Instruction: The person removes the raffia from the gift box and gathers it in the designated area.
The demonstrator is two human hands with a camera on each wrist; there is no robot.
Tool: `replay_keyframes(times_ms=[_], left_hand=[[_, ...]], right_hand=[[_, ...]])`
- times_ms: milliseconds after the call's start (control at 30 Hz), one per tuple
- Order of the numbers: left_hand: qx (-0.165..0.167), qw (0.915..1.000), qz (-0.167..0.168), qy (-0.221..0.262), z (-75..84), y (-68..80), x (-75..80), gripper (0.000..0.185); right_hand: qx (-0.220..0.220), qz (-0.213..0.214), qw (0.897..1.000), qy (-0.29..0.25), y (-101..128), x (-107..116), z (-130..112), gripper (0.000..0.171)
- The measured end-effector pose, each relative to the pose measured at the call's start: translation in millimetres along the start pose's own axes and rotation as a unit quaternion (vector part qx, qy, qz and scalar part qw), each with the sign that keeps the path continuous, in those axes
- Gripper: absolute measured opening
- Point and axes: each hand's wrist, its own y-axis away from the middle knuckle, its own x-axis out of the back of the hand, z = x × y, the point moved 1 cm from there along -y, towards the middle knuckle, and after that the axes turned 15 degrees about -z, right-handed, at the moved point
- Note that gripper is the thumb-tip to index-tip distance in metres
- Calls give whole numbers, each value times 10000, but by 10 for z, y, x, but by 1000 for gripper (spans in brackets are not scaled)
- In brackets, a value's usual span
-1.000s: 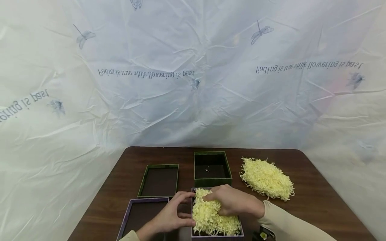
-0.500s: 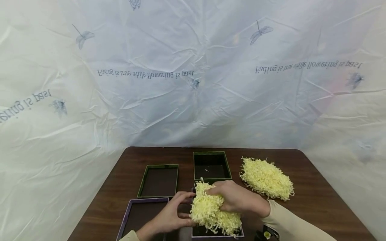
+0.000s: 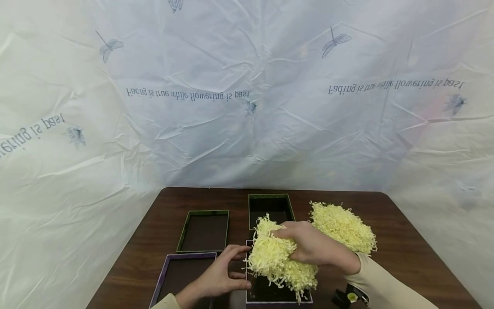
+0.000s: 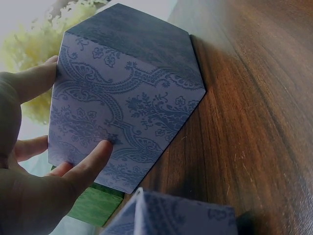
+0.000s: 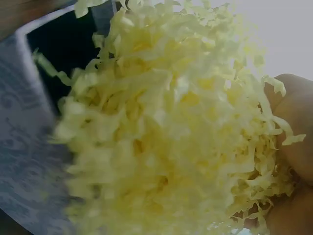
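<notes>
Right hand (image 3: pixel 314 249) clutching a thick wad of yellow shredded paper (image 3: pixel 278 262), we hold it lifted just above the open purple patterned box (image 3: pixel 275 296) below the hand, loose strands trailing down toward the dark inside. From the right wrist view the shreds (image 5: pixel 171 127) fill nearly everything, packed against the curled fingers (image 5: pixel 293 122), with the box's rim (image 5: pixel 34 63) at the left edge.

Our left hand (image 3: pixel 220 277) steadies that box from its left side: the fingers lie fairly straight, thumb and fingertips pressed to the outer wall rather than wrapped round it. The left wrist view shows this close up, the thumb (image 4: pixel 90 164) flat on the purple paisley wall (image 4: pixel 122 107) and another finger (image 4: pixel 32 81) resting at its upper edge.

Just left of the left hand lies a shallow purple lid (image 3: pixel 181 277), inside up. Beyond both hands sit a green lid (image 3: pixel 203 231) and, to its right, a deeper green box (image 3: pixel 270 208), open and partly hidden by the lifted wad. Behind the right hand, a second heap of yellow shreds (image 3: pixel 343 225) lies on the dark wood table (image 3: pixel 405 257). Near our right sleeve (image 3: pixel 386 283) a small dark object (image 3: pixel 347 297) rests at the table's near edge; we cannot tell what it is.
</notes>
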Motion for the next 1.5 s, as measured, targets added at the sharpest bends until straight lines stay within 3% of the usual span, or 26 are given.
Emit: replay_keyframes(times_ms=[300, 467, 900, 1333, 1500], left_hand=[[62, 9999, -67, 69, 11, -7, 9, 75], [-49, 9999, -61, 65, 4, -11, 8, 76], [-165, 9998, -67, 52, -25, -15, 3, 78], [-54, 9999, -58, 93, -14, 1, -20, 75], [-83, 9999, -61, 95, -16, -4, -26, 77]], right_hand=[[-162, 201, 9994, -234, 226, 183, -10, 75], [-336, 432, 9984, 132, 366, 249, 14, 73], [-437, 867, 9949, 278, 646, 302, 91, 75], [-526, 1322, 9885, 502, 904, 269, 224, 76], [-814, 1259, 9876, 458, 1008, 246, 271, 78]])
